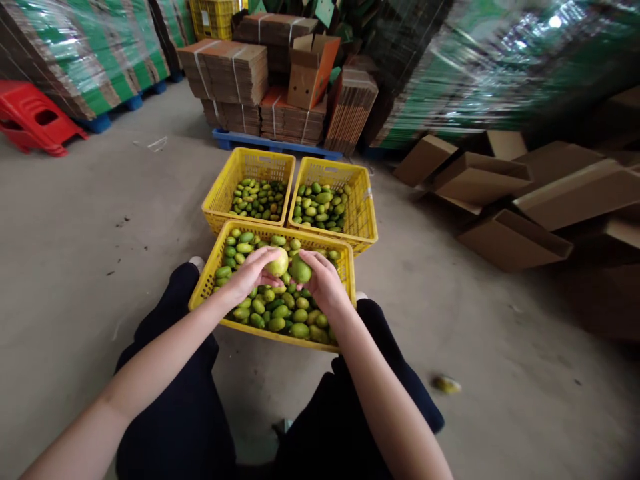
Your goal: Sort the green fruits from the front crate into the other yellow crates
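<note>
Above the near yellow crate [203, 288], my left hand [253, 272] is closed round a pale yellow-green lemon [277, 263]. My right hand [321, 277] grips a darker green lemon [301, 269] just beside it. The two fruits are held close together, at the height of the crate's rim or a little above. Many green and yellowish lemons [276, 325] fill the crate below, which stands between my legs. Some of the fingertips are hidden behind the fruit.
Behind are a left yellow crate [213, 200] and a right yellow crate [367, 207], both partly filled with lemons. Bundled flat cartons [225, 70] sit on a blue pallet [280, 143]. Open cardboard boxes [480, 177] lie at right, a red stool [37, 117] at left. One fruit [447, 384] lies on the floor.
</note>
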`<state>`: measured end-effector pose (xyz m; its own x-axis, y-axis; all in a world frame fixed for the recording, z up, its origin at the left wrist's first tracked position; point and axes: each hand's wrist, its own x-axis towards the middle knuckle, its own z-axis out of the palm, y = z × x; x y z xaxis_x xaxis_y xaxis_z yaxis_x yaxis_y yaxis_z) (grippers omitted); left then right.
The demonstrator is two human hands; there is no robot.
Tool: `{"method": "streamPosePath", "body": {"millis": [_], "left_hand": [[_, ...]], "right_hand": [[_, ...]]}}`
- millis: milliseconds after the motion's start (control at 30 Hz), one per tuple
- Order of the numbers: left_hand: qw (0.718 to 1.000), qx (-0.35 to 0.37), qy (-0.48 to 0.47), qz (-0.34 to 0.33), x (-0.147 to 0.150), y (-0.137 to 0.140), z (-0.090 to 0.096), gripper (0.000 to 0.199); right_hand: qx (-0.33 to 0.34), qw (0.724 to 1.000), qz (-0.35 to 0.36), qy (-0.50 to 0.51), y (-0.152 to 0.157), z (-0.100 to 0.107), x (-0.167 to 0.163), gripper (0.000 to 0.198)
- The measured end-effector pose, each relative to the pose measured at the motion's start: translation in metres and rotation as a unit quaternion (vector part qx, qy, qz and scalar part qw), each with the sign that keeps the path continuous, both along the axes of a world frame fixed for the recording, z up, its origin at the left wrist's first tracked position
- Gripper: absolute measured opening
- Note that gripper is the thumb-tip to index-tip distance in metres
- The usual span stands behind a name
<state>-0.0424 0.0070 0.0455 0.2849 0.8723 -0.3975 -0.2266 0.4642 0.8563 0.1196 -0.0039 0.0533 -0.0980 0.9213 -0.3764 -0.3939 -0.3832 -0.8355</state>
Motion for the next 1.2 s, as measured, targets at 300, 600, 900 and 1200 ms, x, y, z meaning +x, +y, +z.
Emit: {"method": "streamPosePath", "body": {"millis": [300,600,900,1200], "left_hand": [[0.968,-0.099,-0.217,0.074,0.005,0.003,0.002,0.013],[0.914,-0.115,-0.322,0.217,0.016,0.012,-0.006,0.013],[0.871,-0.135,-0.397,0.256,0.024,0.003,-0.012,0.030],[0.855,-0.172,-0.409,0.267,0.034,-0.005,-0.022,0.042]], "right_hand": [[0.002,0.990,-0.024,0.138,-0.003,-0.006,-0.007,0.017],[0.009,0.950,-0.067,0.304,0.004,-0.018,-0.020,0.008],[-0.052,0.896,-0.199,0.395,0.001,-0.029,-0.034,0.011],[-0.063,0.883,-0.210,0.416,-0.002,-0.036,-0.034,0.018]]}}
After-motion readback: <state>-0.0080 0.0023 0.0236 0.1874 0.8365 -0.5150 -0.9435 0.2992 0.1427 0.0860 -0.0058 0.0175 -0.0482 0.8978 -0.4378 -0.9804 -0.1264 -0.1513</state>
